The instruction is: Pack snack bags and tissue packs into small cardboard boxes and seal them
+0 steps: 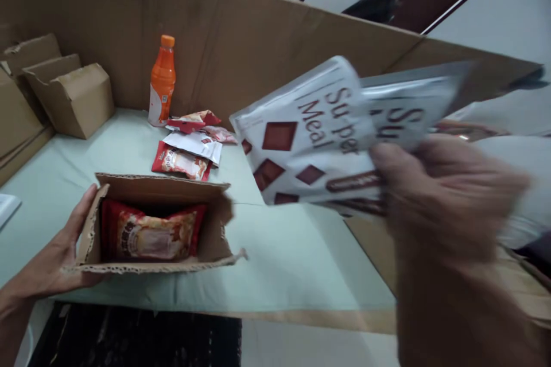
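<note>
Small open brown cardboard box [213,235] on pale green tabletop [293,252], near front edge; red plastic snack packet [150,235] inside. Left hand [55,258] against box's left wall. Pile of red-and-white snack packets [189,149] behind box, orange plastic bottle [162,83] behind pile. Right hand [434,195] holds white foil pouches [310,137] above table, right of box.

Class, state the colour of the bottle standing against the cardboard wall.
The bottle is orange, with a white label low down; the head view shows it best.

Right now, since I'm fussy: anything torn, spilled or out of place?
The open box at the left hand has ragged edges, frayed at its right corner. Snack packets lie heaped beside the orange bottle. White pouches in the right hand look intact. Nothing spilled.
</note>
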Action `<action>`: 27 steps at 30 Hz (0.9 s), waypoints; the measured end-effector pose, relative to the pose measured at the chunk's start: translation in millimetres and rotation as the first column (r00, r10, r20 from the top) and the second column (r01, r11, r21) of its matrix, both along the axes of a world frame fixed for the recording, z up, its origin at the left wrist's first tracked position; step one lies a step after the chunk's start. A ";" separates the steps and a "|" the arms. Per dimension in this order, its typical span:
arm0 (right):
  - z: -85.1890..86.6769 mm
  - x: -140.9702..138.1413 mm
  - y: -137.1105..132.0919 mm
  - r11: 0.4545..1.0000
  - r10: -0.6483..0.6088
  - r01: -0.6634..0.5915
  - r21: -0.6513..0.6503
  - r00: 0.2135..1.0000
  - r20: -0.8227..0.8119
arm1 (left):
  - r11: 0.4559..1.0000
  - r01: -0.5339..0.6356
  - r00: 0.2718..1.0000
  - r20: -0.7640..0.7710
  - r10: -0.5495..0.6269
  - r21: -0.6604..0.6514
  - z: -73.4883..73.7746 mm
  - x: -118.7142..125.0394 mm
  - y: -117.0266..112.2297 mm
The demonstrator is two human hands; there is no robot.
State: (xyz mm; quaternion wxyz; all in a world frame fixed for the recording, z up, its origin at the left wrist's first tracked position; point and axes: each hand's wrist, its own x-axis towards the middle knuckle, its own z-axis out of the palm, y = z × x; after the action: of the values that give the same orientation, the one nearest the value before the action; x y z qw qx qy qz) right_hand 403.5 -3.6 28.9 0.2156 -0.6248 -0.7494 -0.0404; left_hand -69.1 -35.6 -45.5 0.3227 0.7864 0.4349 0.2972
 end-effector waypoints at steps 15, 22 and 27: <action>-35.2 -68.7 93.3 0.972 -0.223 0.231 0.030 0.959 -0.174 | 0.998 -0.029 0.995 0.090 0.034 -0.052 -31.9 -1.9 -4.8; 36.9 -127.4 6.5 0.749 0.566 -0.644 -0.155 0.743 -0.357 | 0.992 -0.003 0.992 0.125 0.019 -0.129 -29.4 2.4 -5.8; 22.5 -176.0 15.9 0.525 0.742 -0.644 -0.557 0.667 -0.072 | 0.998 -0.008 0.997 0.075 0.013 -0.062 -27.0 1.5 -8.8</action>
State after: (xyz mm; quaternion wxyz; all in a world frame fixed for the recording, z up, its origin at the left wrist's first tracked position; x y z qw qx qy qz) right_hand 227.5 12.3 51.5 -0.0372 -0.3008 -0.9303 0.2066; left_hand -67.6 -44.5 -72.5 0.3616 0.7619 0.4355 0.3147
